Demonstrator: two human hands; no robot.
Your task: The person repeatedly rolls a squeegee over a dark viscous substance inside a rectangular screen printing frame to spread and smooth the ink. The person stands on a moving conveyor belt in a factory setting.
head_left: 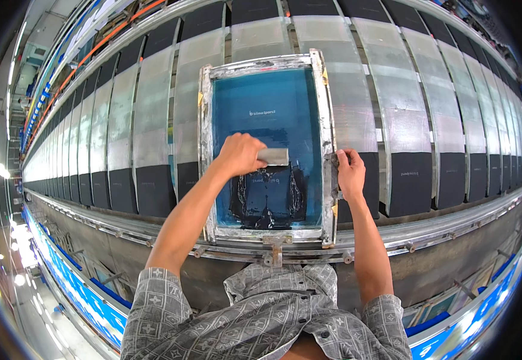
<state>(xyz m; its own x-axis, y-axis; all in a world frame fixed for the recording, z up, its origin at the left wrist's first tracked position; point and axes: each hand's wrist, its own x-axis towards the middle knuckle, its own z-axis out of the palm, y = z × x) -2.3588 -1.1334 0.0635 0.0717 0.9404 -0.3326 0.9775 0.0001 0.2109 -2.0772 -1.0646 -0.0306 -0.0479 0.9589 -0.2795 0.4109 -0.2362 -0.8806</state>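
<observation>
A screen-printing frame with worn, ink-stained rails lies before me. Its blue mesh bears pale lettering, and dark ink is smeared over the lower half in thick, glossy streaks. My left hand grips a squeegee that sits across the middle of the mesh, just above the heaviest ink. At the frame's right rail, my right hand has thumb and fingers closed on the edge near a dark metal fitting. My fingers partly hide what they hold there.
Long printing pallets run in a row to both sides, with black fabric pieces on them, some bearing small print. A metal rail with stop bolts passes along the near edge. A metal bracket joins the frame's near side.
</observation>
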